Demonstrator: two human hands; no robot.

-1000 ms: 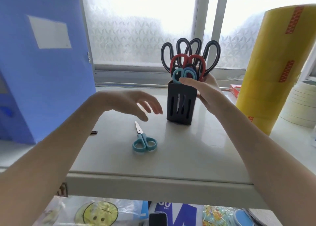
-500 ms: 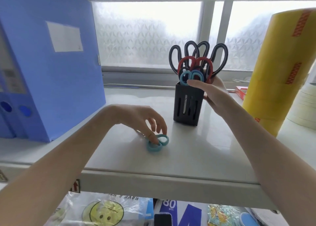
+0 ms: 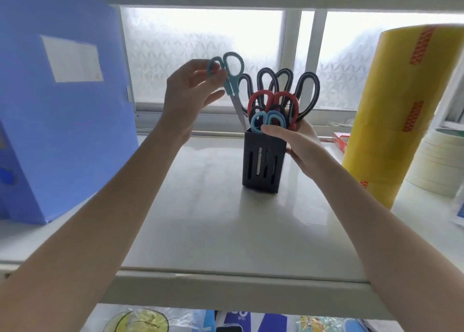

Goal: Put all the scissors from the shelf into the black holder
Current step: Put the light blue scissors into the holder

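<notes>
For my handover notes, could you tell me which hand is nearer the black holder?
Right. The right hand grips the black holder at its rim; the left hand is up and to its left, holding teal scissors whose tip reaches the rim.

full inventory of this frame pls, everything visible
teal scissors: 1, teal handles, held above the holder, blade tip at its rim
black holder: 1, black, upright mid-shelf
scissors in holder: several, black, red and blue handles; exact count unclear
shelf: 1, white
file box: 1, blue, left on the shelf
film roll: 1, yellow, right
tape rolls: stack, cream, far right
red box: 1, behind the yellow roll
left hand: grips the teal scissors
right hand: steadies the holder
</notes>
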